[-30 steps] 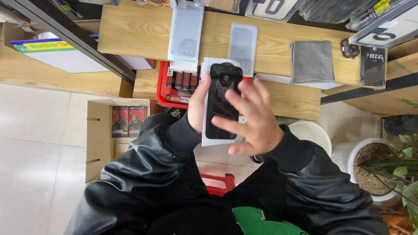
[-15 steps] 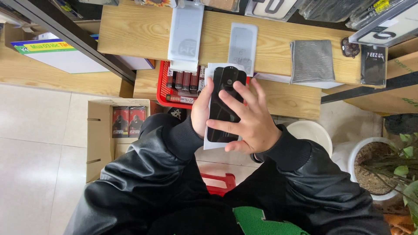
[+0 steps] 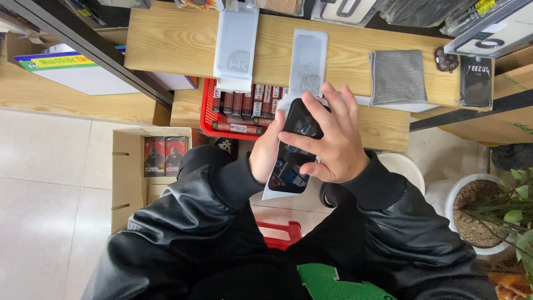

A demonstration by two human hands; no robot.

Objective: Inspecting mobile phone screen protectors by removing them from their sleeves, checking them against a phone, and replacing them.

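Phone (image 3: 297,145) between left hand (image 3: 265,154) and right hand (image 3: 332,145): glossy black glass face, reflective. White backing sheet (image 3: 273,190) beneath phone: smooth, matt. Sleeves (image 3: 183,222): black leather-look, slight sheen, creased. Bench (image 3: 172,41) beyond hands: pale wood, visible grain, matt. Grey cloth (image 3: 397,76) beyond right hand: woven, matt. Basket (image 3: 208,114) beyond left hand: red plastic mesh. Carton (image 3: 126,172) left of left hand: plain cardboard.

- One head-worn camera is looking steeply down from above, close over the person's lap.
- It is facing forward toward the wooden tabletop (image 3: 177,41) and tiled floor (image 3: 50,211) beneath.
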